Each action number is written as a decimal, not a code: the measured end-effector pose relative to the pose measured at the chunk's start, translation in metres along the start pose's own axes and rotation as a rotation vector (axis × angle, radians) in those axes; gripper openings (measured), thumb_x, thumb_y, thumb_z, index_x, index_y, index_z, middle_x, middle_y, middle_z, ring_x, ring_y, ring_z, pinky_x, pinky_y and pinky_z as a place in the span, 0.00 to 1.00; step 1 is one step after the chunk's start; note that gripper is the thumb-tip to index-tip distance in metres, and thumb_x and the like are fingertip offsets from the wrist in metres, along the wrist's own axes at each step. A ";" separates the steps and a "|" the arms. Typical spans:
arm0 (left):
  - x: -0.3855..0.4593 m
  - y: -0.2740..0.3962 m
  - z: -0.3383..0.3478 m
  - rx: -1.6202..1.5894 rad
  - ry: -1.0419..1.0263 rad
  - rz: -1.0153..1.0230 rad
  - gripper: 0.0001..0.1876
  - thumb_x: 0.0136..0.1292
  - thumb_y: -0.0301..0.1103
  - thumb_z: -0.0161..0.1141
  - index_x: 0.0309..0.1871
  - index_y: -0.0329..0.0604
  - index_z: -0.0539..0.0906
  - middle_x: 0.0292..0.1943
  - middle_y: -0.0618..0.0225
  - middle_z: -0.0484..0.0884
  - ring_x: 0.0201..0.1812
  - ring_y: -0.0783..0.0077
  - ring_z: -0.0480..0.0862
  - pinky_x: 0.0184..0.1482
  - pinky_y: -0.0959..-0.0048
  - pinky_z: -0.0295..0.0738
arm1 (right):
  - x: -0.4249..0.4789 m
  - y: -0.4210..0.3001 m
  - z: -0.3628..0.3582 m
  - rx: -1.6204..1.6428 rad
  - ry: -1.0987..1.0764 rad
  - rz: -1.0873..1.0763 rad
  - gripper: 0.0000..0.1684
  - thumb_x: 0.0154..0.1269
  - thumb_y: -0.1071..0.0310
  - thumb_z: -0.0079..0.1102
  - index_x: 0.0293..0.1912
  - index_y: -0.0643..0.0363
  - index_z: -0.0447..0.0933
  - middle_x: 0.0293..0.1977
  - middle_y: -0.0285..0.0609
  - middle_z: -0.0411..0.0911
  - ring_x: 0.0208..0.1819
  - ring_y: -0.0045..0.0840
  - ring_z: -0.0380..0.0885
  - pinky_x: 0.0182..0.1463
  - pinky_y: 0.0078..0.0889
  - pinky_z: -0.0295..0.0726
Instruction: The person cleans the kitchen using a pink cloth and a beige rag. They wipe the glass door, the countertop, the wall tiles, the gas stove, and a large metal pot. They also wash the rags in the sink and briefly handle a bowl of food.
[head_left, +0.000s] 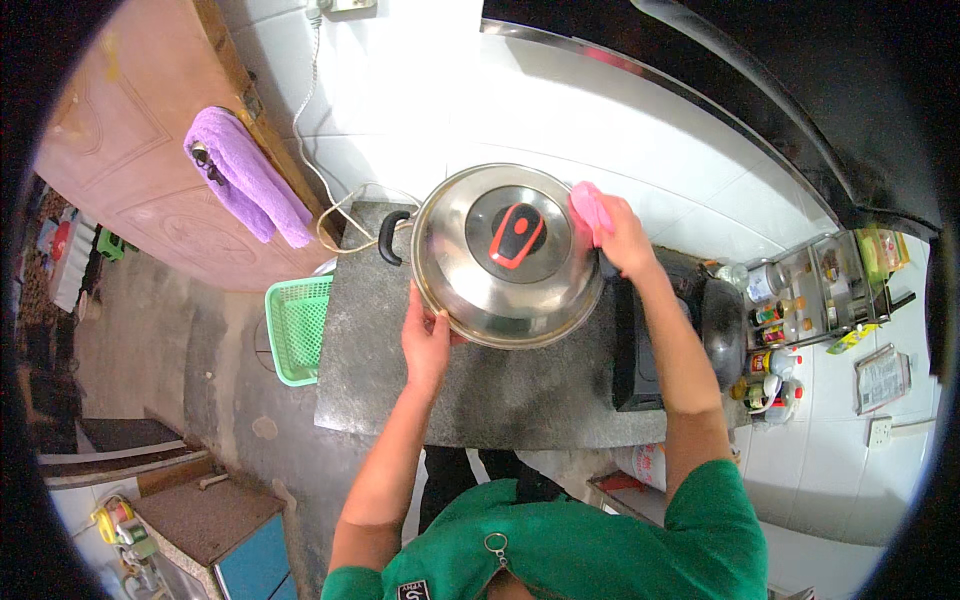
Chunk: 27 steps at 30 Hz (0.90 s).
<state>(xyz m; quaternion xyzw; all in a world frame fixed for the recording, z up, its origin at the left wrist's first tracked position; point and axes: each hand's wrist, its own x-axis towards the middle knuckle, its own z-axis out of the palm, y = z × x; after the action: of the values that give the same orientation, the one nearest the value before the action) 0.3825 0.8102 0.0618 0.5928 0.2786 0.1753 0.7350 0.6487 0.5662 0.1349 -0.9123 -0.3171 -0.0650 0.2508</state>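
A large round pan (395, 238) stands on the grey stone counter, covered by a domed stainless steel lid (457, 292) with a glass centre and a black and red knob (517, 235). My left hand (427, 337) grips the near left edge of the lid or pan, thumb on the rim, some fingers hidden beneath. In my right hand (621, 236) is a pink cloth (589, 210), pressed against the lid's right side. The pan's black side handle sticks out at the left.
A green plastic basket (294, 330) is at the counter's left end. A black stove (637, 352) with a dark wok (720, 330) stands at the right, beside bottles (772, 363) and a rack. A purple towel (247, 176) hangs on the door; a white cord (300, 120) runs down the wall.
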 end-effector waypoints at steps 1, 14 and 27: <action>0.001 -0.003 0.002 0.004 -0.008 0.002 0.38 0.69 0.17 0.52 0.80 0.51 0.53 0.38 0.68 0.74 0.34 0.75 0.81 0.33 0.70 0.90 | 0.029 0.010 0.008 0.053 -0.062 0.066 0.32 0.59 0.72 0.59 0.65 0.52 0.73 0.60 0.56 0.74 0.61 0.49 0.73 0.65 0.44 0.73; -0.003 0.002 0.002 -0.072 0.060 -0.016 0.37 0.70 0.18 0.52 0.80 0.51 0.54 0.39 0.69 0.73 0.33 0.75 0.81 0.32 0.70 0.90 | 0.103 -0.238 0.099 -0.393 -0.509 -0.556 0.16 0.51 0.68 0.68 0.43 0.53 0.84 0.43 0.49 0.84 0.45 0.44 0.84 0.46 0.53 0.84; -0.004 0.002 0.010 -0.109 0.075 -0.054 0.35 0.70 0.18 0.51 0.79 0.45 0.55 0.39 0.69 0.73 0.34 0.74 0.81 0.32 0.70 0.89 | 0.092 -0.043 0.013 0.042 -0.035 -0.280 0.26 0.58 0.75 0.61 0.56 0.46 0.82 0.59 0.47 0.78 0.60 0.44 0.75 0.65 0.41 0.75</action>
<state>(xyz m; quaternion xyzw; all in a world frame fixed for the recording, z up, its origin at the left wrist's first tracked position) 0.3859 0.8003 0.0656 0.5371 0.3117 0.1925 0.7598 0.6943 0.6516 0.1674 -0.8547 -0.4469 -0.0766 0.2529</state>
